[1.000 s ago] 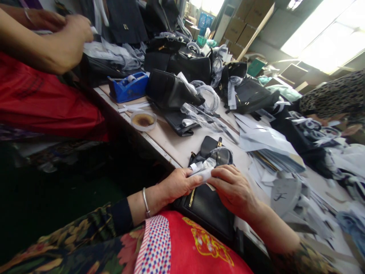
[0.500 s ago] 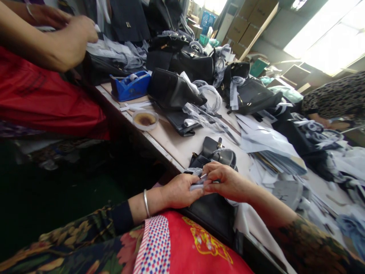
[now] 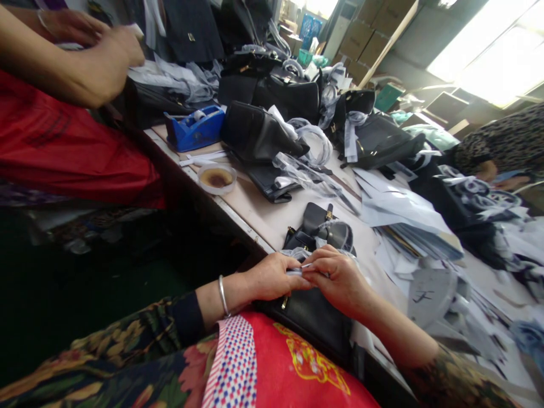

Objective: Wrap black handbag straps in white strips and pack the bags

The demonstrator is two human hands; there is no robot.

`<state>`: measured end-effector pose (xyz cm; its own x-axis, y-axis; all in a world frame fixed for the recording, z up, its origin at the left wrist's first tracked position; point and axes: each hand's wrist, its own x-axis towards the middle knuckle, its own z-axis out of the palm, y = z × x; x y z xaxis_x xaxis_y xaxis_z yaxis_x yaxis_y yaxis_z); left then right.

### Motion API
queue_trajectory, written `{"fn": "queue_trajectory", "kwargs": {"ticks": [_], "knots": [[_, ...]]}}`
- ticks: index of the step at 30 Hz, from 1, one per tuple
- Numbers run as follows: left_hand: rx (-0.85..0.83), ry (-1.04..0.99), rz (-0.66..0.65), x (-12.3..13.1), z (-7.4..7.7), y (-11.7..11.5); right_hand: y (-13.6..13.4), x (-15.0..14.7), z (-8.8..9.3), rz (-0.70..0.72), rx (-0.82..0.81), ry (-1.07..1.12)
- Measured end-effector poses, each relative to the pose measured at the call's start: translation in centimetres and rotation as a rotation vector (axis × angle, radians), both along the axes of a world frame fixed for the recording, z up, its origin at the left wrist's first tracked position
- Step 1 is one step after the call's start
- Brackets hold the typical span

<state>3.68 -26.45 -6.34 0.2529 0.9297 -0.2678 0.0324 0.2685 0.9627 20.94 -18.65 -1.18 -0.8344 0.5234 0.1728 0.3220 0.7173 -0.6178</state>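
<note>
Paper strip (image 3: 298, 271) more hidden between fingers (image 3: 319, 266)

A thin silver-coloured bangle (image 3: 222, 294) is worn at the wrist of the left hand (image 3: 272, 279), just back from the fingers (image 3: 293, 265). Further back from those fingers a narrow dark cuff (image 3: 182, 320) is seen, and beyond it the left sleeve (image 3: 119, 357) is patterned with yellow-green leaves and reddish flowers on a dark ground. The forearm behind the fingers (image 3: 321, 256) of the right hand (image 3: 342, 282) is left uncovered as far as the right sleeve (image 3: 450, 388), which is cut from the same dark floral cloth. Behind both sets of fingers a bright red apron (image 3: 293, 377) is worn, printed with a yellow emblem (image 3: 312, 362) and edged by a panel (image 3: 233, 365) of small red, white and blue checks.
</note>
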Motion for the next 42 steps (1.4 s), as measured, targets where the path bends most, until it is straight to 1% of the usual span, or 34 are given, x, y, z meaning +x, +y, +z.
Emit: {"fn": "queue_trajectory", "kwargs": {"ticks": [3,5,7,10,13,15,17,20,22,26,28,30,33,35,38,42], "knots": [[0.028,0.005,0.056,0.1,0.2,-0.3,0.6,0.2,0.5,0.075,-0.046,-0.022],[0.033,0.022,0.103,0.2,0.4,-0.4,1.0,0.5,0.9,0.129,-0.048,-0.043],[0.003,0.02,0.122,0.2,0.5,-0.4,1.3,1.0,1.4,0.183,0.011,-0.077],[-0.06,-0.008,0.109,0.1,0.4,-0.4,1.4,1.7,1.8,0.227,0.188,-0.201],[-0.076,-0.022,0.091,-0.1,0.1,-0.4,1.2,2.0,1.5,0.209,0.332,-0.301],[-0.072,-0.039,0.08,-0.2,-0.1,-0.4,1.1,2.1,0.8,0.192,0.371,-0.28],[-0.059,-0.07,0.076,-0.3,-0.2,-0.4,1.1,2.0,0.0,0.182,0.376,-0.216],[-0.041,-0.111,0.098,-0.4,-0.4,-0.5,0.9,1.9,-1.2,0.17,0.342,-0.091],[-0.034,-0.129,0.107,-0.4,-0.5,-0.6,0.5,1.8,-1.7,0.161,0.316,-0.034],[-0.057,-0.122,0.096,-0.1,-1.0,-0.7,-0.2,1.8,-1.7,0.14,0.288,-0.062],[-0.075,-0.102,0.095,0.0,-1.2,-0.7,-0.1,1.8,-1.1,0.157,0.243,-0.107],[-0.088,-0.079,0.095,0.1,-1.1,-0.7,0.6,1.9,-0.3,0.194,0.152,-0.133],[-0.089,-0.042,0.096,0.1,-0.7,-0.6,2.0,1.6,1.3,0.16,0.03,-0.151],[-0.081,-0.008,0.098,0.1,-0.3,-0.6,2.6,1.1,2.2,0.139,0.019,-0.178],[-0.049,0.011,0.106,0.2,0.0,-0.5,3.0,-0.3,3.1,0.204,0.042,-0.273],[-0.033,0.055,0.117,0.1,-0.1,-0.5,3.2,-2.4,3.7,0.252,-0.046,-0.476]]}}
